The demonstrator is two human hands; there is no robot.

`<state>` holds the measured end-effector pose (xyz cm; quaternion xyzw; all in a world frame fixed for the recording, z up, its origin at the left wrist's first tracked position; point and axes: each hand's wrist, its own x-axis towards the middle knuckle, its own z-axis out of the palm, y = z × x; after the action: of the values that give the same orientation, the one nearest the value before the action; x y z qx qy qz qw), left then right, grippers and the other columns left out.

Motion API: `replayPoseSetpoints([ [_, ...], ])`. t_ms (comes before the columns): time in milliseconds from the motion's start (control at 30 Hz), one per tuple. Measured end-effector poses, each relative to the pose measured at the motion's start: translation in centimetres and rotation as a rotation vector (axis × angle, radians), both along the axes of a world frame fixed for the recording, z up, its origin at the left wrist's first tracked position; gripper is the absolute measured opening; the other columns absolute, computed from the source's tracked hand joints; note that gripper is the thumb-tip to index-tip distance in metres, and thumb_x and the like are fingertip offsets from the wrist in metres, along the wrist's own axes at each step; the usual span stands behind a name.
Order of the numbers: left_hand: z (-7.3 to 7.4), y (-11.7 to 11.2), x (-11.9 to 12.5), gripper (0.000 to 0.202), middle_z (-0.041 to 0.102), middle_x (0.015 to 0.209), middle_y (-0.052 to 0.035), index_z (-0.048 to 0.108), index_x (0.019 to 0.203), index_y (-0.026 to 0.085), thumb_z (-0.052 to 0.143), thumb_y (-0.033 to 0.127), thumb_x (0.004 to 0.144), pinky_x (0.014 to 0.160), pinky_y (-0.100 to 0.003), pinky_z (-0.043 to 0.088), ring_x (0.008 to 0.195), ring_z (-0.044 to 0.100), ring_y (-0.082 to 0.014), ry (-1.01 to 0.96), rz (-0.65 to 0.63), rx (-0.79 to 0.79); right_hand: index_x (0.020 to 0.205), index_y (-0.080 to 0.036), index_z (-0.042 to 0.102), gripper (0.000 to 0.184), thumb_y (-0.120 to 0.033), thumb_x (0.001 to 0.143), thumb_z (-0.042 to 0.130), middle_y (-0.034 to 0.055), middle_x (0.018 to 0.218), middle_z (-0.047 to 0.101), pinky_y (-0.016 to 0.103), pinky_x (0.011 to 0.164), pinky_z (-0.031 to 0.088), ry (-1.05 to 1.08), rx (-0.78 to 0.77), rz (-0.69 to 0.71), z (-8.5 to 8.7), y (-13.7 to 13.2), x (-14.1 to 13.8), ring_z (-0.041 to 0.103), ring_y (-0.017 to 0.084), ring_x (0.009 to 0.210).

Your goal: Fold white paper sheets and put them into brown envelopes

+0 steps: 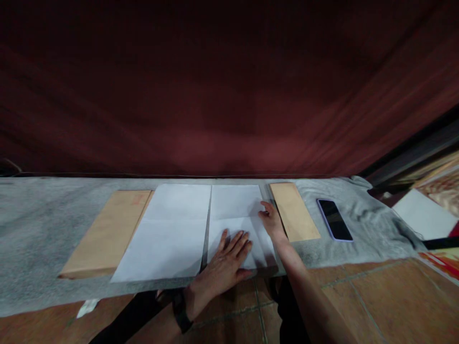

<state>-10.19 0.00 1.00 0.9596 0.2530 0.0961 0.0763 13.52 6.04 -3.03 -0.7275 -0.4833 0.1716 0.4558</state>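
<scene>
Two white sheets lie side by side on a grey cloth (43, 229). My left hand (225, 263) rests flat, fingers stretched out, on the near part of the right sheet (234, 205). My right hand (272, 222) is at that sheet's right edge, fingers bent and pressing down on the paper. The left sheet (168, 234) lies untouched. A brown envelope (105, 234) sits partly under the left sheet. A smaller brown envelope (294, 210) lies just right of my right hand.
A dark phone (334, 220) lies face up on the cloth right of the small envelope. A dark red curtain (229, 95) hangs behind the cloth. Brown floor tiles (376, 301) are in front. White and patterned items (423, 215) lie at far right.
</scene>
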Motion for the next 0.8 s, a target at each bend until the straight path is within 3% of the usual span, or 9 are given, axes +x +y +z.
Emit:
replayPoseSetpoints([
  [267,0.3,1.5,-0.3,0.069,0.030,0.164,-0.0134,0.037,0.152,0.022,0.057,0.055,0.094,0.124,-0.061,0.015,0.152,0.025,-0.0299,-0.013,0.009,-0.022,0.118,-0.015,0.068,0.044,-0.025,0.078,0.050,0.0066,0.094,0.072,0.031,0.073,0.052,0.067,0.033,0.009,0.0,0.5,-0.1,0.064,0.019,0.075],
  [433,0.5,1.8,-0.4,0.066,0.037,0.161,-0.0138,0.043,0.148,0.022,0.053,0.058,0.095,0.124,-0.060,0.017,0.150,0.031,-0.0303,-0.023,0.012,-0.040,0.118,-0.015,0.068,0.043,-0.023,0.080,0.050,0.0077,0.094,0.073,0.031,0.071,0.053,0.038,0.012,0.012,-0.1,0.6,0.0,0.065,0.019,0.072],
  [600,0.3,1.6,-0.1,0.057,0.040,0.159,-0.0114,0.045,0.147,0.022,0.041,0.056,0.101,0.123,-0.057,0.020,0.149,0.034,-0.0270,-0.040,0.051,-0.050,0.120,-0.017,0.068,0.043,-0.015,0.081,0.048,0.0114,0.115,0.073,0.039,0.091,0.054,-0.035,-0.001,0.035,0.5,0.6,-0.1,0.069,0.024,0.095],
  [800,0.1,1.2,0.4,0.058,0.040,0.159,-0.0118,0.045,0.147,0.021,0.044,0.055,0.100,0.122,-0.055,0.024,0.149,0.034,-0.0271,-0.032,0.068,-0.040,0.122,-0.016,0.067,0.044,-0.011,0.083,0.047,0.0128,0.119,0.072,0.041,0.100,0.052,-0.113,-0.036,0.059,0.9,0.8,-0.2,0.068,0.025,0.107],
])
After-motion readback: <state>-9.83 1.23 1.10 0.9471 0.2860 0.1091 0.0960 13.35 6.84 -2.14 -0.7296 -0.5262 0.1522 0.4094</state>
